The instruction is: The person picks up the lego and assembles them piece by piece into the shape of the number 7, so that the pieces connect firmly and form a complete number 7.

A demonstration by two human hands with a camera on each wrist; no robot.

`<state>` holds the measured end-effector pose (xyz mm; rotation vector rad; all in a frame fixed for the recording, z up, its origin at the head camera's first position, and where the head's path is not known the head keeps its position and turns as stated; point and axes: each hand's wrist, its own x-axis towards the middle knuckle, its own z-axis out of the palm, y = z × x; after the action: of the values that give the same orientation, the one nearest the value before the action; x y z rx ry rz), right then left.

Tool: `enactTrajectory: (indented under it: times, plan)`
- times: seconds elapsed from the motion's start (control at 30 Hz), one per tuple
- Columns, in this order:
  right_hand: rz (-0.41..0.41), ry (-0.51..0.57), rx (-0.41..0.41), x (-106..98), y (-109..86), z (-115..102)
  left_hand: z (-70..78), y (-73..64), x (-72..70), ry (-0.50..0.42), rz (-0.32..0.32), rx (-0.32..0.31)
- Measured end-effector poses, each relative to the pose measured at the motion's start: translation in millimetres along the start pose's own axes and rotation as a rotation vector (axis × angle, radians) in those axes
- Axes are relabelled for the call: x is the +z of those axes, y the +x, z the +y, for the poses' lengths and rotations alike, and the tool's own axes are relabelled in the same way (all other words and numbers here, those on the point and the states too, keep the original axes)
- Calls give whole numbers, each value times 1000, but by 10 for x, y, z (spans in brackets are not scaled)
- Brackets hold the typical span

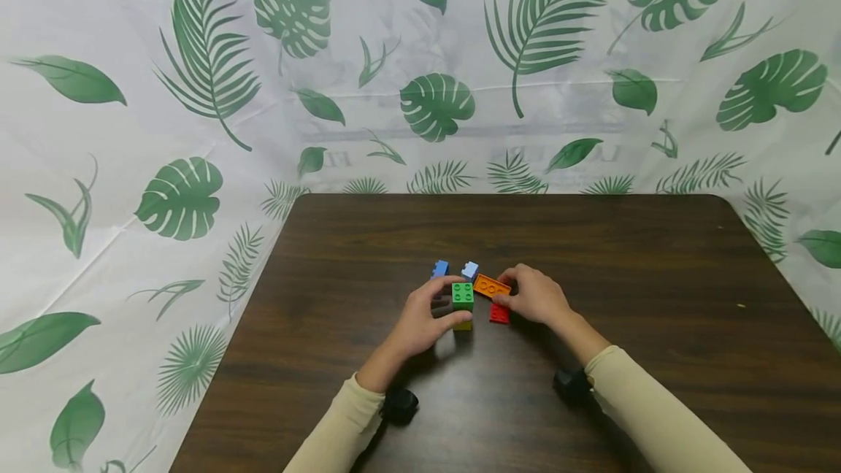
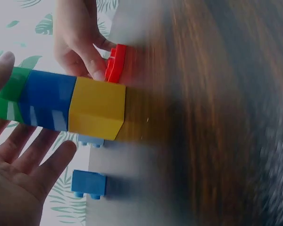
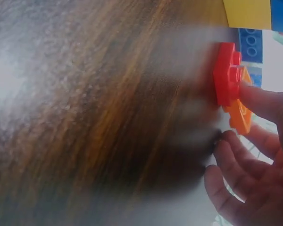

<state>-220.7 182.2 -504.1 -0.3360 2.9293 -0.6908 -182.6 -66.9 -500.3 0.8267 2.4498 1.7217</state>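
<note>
My left hand (image 1: 420, 320) grips the top of a tower of toy building bricks, thumb and fingers on opposite sides. Green (image 1: 463, 296) is uppermost, a blue brick (image 2: 48, 100) sits in the middle and a yellow brick (image 2: 97, 108) forms the bottom. Whether the tower touches the tabletop, I cannot tell. Just right of it, my right hand (image 1: 535, 294) pinches the end of an orange brick (image 1: 491, 286) between thumb and index finger; its hollow underside faces up. A flat red brick (image 1: 499, 314), studs up, lies nearer me, beside the right thumb.
Beyond the left hand lie a blue brick (image 1: 440, 268) and a light blue brick (image 1: 469, 271). Everything is on a dark wood-grain table (image 1: 657, 276). A white leaf-printed sheet (image 1: 368, 13) hangs behind it and along the left side.
</note>
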Motion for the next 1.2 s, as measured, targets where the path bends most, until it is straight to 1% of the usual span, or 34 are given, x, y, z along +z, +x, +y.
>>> enactTrajectory:
  times: [0.17,0.27,0.33,0.4,0.5,0.57,0.63,0.67,0.7,0.77,0.93,1.1,1.2]
  plan:
    - [3,90,35,-40,-8,36,-28,9,46,-101,14,-45]
    - [37,132,65,-55,-22,48,-56,16,66,-155,27,-64]
    - [63,219,75,-65,-32,49,-65,29,76,-183,33,-69]
    - [61,378,82,-83,-37,44,-65,30,80,-185,41,-59]
    - [-8,709,95,-137,-40,19,98,18,46,-177,36,-57]
    - [-66,891,123,-180,-40,6,212,0,19,-166,34,-46]
    - [-114,1018,154,-223,-42,-8,318,-5,-7,-167,22,-51]
    - [-131,1056,159,-241,-45,-14,321,-5,-6,-168,23,-48]
    - [-146,1085,162,-258,-48,-24,315,-2,-5,-167,24,-43]
    - [-168,1125,160,-292,-58,-54,241,5,16,-170,23,-43]
    - [-200,1139,100,-388,-98,-158,8,20,82,-150,32,-25]
    - [-214,1152,33,-460,-145,-276,-55,16,85,-158,27,-36]
    - [-187,1134,5,-482,-166,-354,-71,20,82,-165,21,-43]
